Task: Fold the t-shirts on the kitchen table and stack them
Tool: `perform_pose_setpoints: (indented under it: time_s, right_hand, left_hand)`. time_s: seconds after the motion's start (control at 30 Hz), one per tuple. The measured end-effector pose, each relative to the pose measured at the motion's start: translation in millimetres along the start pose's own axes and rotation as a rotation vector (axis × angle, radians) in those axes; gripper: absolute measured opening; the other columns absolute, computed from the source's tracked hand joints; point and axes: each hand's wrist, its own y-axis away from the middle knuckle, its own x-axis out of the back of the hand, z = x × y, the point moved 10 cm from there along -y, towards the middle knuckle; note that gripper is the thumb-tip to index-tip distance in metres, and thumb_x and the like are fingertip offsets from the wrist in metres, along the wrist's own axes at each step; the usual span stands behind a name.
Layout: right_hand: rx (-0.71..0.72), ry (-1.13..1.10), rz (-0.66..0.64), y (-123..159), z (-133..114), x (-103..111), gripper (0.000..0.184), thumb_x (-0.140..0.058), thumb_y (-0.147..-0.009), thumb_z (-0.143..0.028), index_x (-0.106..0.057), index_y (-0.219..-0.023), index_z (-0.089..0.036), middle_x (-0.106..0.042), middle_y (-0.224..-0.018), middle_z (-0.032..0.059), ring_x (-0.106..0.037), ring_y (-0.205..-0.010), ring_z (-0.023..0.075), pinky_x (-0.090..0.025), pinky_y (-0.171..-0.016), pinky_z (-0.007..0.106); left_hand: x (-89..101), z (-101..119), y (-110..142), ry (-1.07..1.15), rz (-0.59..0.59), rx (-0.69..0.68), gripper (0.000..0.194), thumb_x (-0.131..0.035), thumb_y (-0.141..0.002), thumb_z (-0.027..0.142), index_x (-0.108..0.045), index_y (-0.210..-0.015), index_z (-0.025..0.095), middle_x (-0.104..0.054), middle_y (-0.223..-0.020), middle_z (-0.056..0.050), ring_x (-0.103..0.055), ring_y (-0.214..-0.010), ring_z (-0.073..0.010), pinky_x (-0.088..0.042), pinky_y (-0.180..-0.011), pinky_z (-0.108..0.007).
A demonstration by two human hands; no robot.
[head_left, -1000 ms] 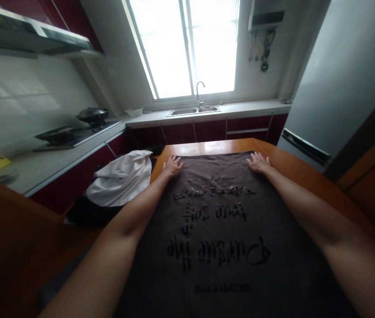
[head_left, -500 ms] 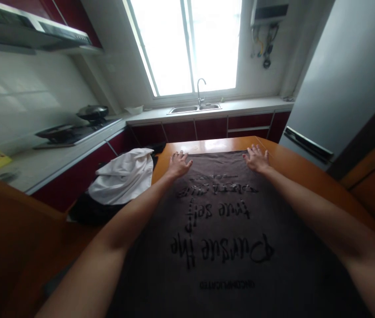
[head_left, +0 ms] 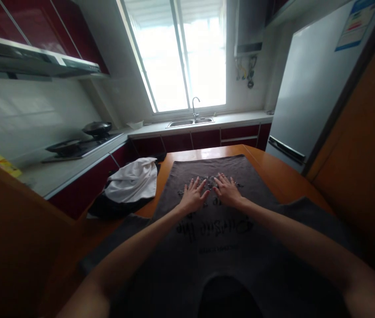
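A dark grey T-shirt (head_left: 207, 265) with black printed lettering lies spread on the wooden table (head_left: 273, 170), its hem toward the far side and its neck opening nearest me. My left hand (head_left: 193, 195) rests on the print, fingers spread. Beside it, my right hand (head_left: 227, 191) lies on the shirt too, its fingers also apart. The two hands are close together but not touching, and they cover part of the lettering. Both sleeves stretch out to the sides, partly under my forearms.
White cloth (head_left: 134, 179) is heaped over dark cloth (head_left: 118, 207) at the table's left. Beyond are a counter with a sink (head_left: 190, 123), a stove with a lidded pan (head_left: 97, 128), and a yellow package (head_left: 0, 162). A fridge (head_left: 301, 88) stands at the right.
My hands have come from the shirt's far corners inward and nearer to me, onto the lettering. The view has tilted up, and the neck opening now shows.
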Motion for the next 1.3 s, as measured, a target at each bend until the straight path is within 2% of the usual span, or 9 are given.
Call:
perform_pose_setpoints:
  time_s: [0.13, 0.27, 0.37, 0.5, 0.6, 0.73, 0.9, 1.3]
  right_hand:
    - [-0.013, -0.055, 0.003, 30, -15, 28, 0.060, -0.031, -0.105, -0.043, -0.035, -0.157, -0.014, -0.023, -0.166, 0.0140, -0.016, -0.155, 0.0276, -0.015, -0.123, 0.055]
    - [0.004, -0.060, -0.005, 70, -38, 37, 0.061, -0.031, -0.104, -0.041, -0.031, -0.159, -0.015, -0.022, -0.166, 0.0128, -0.015, -0.155, 0.0278, -0.013, -0.123, 0.056]
    - [-0.012, -0.046, -0.022, 94, -48, 25, 0.062, -0.030, -0.104, -0.039, -0.028, -0.160, -0.015, -0.016, -0.168, 0.0116, -0.011, -0.156, 0.0267, -0.013, -0.123, 0.055]
    - [-0.074, 0.023, -0.098, 117, -44, -10, 0.064, -0.033, -0.102, -0.039, -0.029, -0.160, -0.012, -0.014, -0.168, 0.0139, -0.010, -0.156, 0.0293, -0.009, -0.123, 0.057]
    - [-0.110, 0.037, -0.110, 126, -39, -24, 0.064, -0.031, -0.103, -0.042, -0.030, -0.160, -0.014, -0.018, -0.167, 0.0135, -0.012, -0.156, 0.0287, -0.007, -0.123, 0.056]
    - [-0.117, 0.039, -0.107, 128, -37, -25, 0.064, -0.030, -0.103, -0.043, -0.030, -0.160, -0.015, -0.018, -0.167, 0.0121, -0.012, -0.156, 0.0271, -0.007, -0.123, 0.053]
    - [-0.109, 0.031, -0.101, 127, -37, -23, 0.063, -0.031, -0.103, -0.044, -0.033, -0.159, -0.015, -0.020, -0.167, 0.0126, -0.014, -0.155, 0.0276, -0.007, -0.124, 0.053]
    - [-0.101, 0.021, -0.125, 125, -31, -31, 0.065, -0.028, -0.105, -0.052, -0.034, -0.158, -0.016, -0.022, -0.167, 0.0129, -0.012, -0.156, 0.0279, -0.007, -0.123, 0.056]
  left_hand:
    - [12.3, 12, 45, 0.037, -0.131, -0.025, 0.073, -0.031, -0.100, 0.065, -0.019, -0.163, 0.030, -0.007, -0.170, -0.009, -0.003, -0.156, -0.0370, -0.012, -0.121, -0.064]
    - [8.5, 39, 111, -0.048, -0.317, -0.155, 0.082, -0.040, -0.097, 0.067, -0.011, -0.164, 0.031, -0.004, -0.169, -0.009, 0.002, -0.155, -0.0380, -0.005, -0.119, -0.068]
    - [1.1, 52, 147, -0.068, -0.355, -0.175, 0.083, -0.040, -0.097, 0.067, -0.009, -0.164, 0.028, -0.005, -0.169, -0.010, 0.002, -0.155, -0.0369, -0.005, -0.120, -0.067]
    - [-13.4, 59, 172, -0.049, -0.251, -0.112, 0.082, -0.030, -0.100, 0.067, -0.008, -0.164, 0.021, -0.003, -0.169, -0.013, 0.001, -0.156, -0.0340, -0.008, -0.122, -0.063]
    - [-21.8, 60, 182, -0.059, -0.170, -0.116, 0.078, -0.026, -0.101, 0.068, -0.015, -0.164, 0.022, -0.005, -0.169, -0.012, -0.001, -0.156, -0.0315, -0.009, -0.123, -0.060]
    - [-19.0, 52, 186, -0.059, -0.109, -0.136, 0.076, -0.027, -0.099, 0.070, -0.020, -0.163, 0.030, -0.006, -0.170, -0.008, -0.001, -0.156, -0.0320, -0.007, -0.123, -0.062]
    - [-23.2, 46, 186, -0.017, -0.181, -0.149, 0.077, -0.029, -0.097, 0.073, -0.022, -0.162, 0.032, -0.007, -0.169, -0.009, -0.002, -0.156, -0.0330, -0.005, -0.122, -0.063]
    - [-25.9, 48, 188, -0.011, -0.180, -0.153, 0.073, -0.027, -0.099, 0.070, -0.021, -0.162, 0.033, -0.005, -0.170, -0.008, 0.000, -0.156, -0.0320, -0.006, -0.122, -0.063]
